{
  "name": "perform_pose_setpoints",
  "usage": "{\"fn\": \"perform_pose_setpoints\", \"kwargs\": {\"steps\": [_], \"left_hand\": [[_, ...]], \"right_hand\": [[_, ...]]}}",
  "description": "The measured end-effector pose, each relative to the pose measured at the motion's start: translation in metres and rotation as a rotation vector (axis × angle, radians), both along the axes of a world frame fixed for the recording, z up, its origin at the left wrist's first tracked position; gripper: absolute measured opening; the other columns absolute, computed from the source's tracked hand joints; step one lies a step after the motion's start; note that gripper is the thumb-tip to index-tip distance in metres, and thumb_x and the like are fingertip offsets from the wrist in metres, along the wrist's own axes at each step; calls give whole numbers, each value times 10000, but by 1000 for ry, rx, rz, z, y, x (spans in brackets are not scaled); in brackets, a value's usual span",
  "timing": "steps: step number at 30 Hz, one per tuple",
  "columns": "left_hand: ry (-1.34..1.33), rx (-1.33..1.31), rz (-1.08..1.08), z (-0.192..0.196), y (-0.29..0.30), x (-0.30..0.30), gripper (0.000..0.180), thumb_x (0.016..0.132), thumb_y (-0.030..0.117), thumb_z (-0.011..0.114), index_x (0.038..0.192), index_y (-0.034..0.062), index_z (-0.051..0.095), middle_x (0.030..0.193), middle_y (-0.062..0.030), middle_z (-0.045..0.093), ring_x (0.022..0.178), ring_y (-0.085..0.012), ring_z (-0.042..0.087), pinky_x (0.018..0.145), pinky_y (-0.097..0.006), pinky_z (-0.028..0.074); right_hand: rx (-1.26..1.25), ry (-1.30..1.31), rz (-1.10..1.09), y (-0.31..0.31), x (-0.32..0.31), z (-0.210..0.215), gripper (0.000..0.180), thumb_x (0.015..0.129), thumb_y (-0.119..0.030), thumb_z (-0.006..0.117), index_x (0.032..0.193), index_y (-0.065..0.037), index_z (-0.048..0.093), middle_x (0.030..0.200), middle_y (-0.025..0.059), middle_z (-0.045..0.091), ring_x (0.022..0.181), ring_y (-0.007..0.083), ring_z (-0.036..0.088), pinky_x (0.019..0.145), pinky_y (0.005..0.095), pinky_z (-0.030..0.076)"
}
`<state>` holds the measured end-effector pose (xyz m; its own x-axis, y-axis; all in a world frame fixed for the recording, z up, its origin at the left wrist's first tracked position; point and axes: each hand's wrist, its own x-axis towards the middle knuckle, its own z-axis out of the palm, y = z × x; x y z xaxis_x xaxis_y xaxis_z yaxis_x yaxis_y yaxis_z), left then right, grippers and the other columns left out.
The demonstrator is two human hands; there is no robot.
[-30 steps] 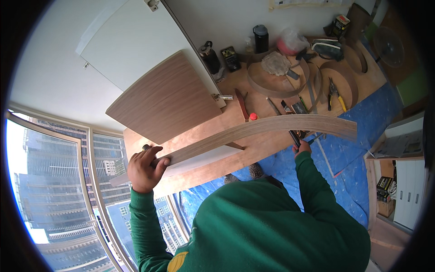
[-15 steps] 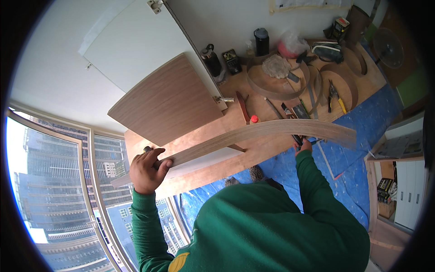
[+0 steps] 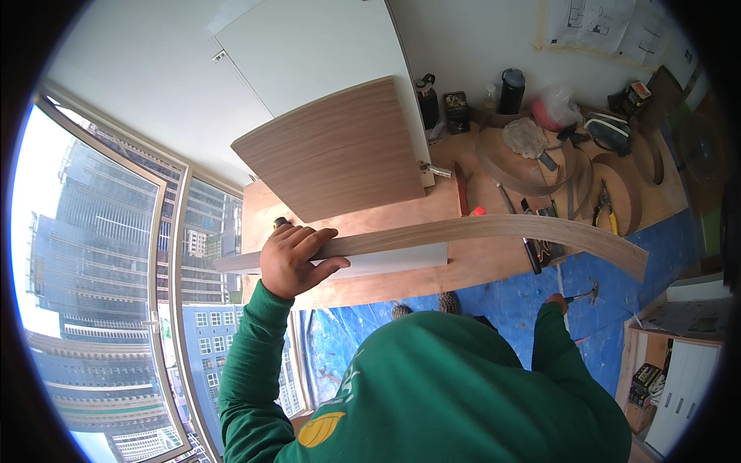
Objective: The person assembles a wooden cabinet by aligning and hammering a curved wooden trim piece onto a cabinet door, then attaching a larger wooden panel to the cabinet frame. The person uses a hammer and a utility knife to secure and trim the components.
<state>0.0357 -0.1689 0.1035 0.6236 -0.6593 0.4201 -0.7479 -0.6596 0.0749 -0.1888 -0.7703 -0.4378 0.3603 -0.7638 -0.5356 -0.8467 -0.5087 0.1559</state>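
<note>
My left hand grips a long, curved wood-grain edging strip near its left end, fingers over the top and thumb below. The strip bows out to the right above the workbench, its free end past the front edge. A small yellow-and-black thing pokes out behind my left fingers; its kind is hidden. Low at the right, my right hand closes around the handle of a hammer, held over the blue sheet. Under the strip, a pale board shows on the bench.
A wood-grain panel leans at the back left. Coiled strips, pliers, a red-capped item and bottles crowd the right side. Blue sheeting covers the floor; windows stand at left, a cabinet at right.
My right hand has moved right and down, away from the bench tools, and the hammer now shows in it. The view has shifted; my left hand still grips the strip.
</note>
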Motion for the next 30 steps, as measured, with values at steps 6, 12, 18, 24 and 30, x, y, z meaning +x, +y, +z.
{"fn": "perform_pose_setpoints", "kwargs": {"steps": [6,12,18,24,30], "left_hand": [[62,7,6,0,1,2,475,716,475,877,891,71,699,657,-71,609,645,-302,627,671,-405,505],[242,40,-77,12,7,8,414,809,406,843,947,54,672,720,-97,640,657,-311,640,643,-417,503],[512,151,-242,29,28,30,464,908,346,766,1221,32,628,878,-144,698,748,-352,694,692,-445,559],[625,290,-634,30,50,69,760,937,269,719,1550,33,339,1082,-232,690,836,-398,708,763,-472,573],[743,179,-771,16,55,91,857,847,100,707,1586,14,280,1112,-293,678,856,-443,701,810,-476,562]], "right_hand": [[277,-1039,-1290,-11,-10,14,417,973,-386,664,1045,24,679,844,154,716,706,299,700,567,429,546],[108,-1186,-1328,7,-15,86,567,999,-507,632,910,50,574,662,115,583,493,234,563,392,351,429],[147,-1735,-1353,23,-5,235,476,1021,-508,608,824,-87,507,622,20,471,506,153,470,439,294,382],[-158,-2028,-804,112,-8,401,269,1043,-326,621,927,-93,553,686,7,487,565,126,495,518,293,421],[2,-2116,-476,265,9,508,214,1042,-243,614,1129,-50,583,735,0,487,585,110,476,547,278,419]]}}
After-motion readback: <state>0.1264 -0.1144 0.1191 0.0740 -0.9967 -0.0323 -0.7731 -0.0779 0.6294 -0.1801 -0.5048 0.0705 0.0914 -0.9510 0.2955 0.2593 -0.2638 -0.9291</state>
